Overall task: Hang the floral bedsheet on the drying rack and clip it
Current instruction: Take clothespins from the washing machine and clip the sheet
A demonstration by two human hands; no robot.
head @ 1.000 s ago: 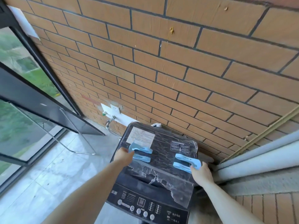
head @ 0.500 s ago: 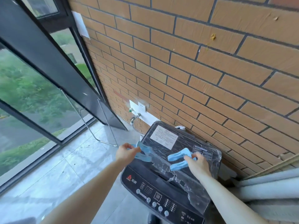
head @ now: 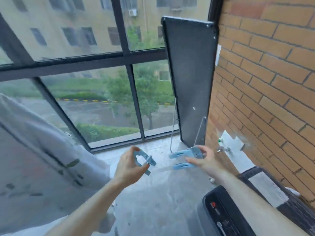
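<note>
My left hand (head: 128,165) holds a large light-blue clip (head: 144,160) in front of me, above the floor. My right hand (head: 204,160) grips a second light-blue clip (head: 185,158), its two jaws pointing left. The pale floral bedsheet (head: 42,150) hangs at the left edge of the view, blurred, with small dark leaf prints; the rack under it is hidden. Both clips are apart from the sheet.
A washing machine (head: 226,212) with a dark control panel stands at the lower right against the brick wall (head: 265,82). An open dark window panel (head: 190,82) leans inward by the wall. A tap (head: 221,148) juts from the wall. Large windows (head: 95,103) face outside.
Both hands lifted the clips off the washing machine lid and swung left with my view, away from the wall toward the window and the hanging sheet.
</note>
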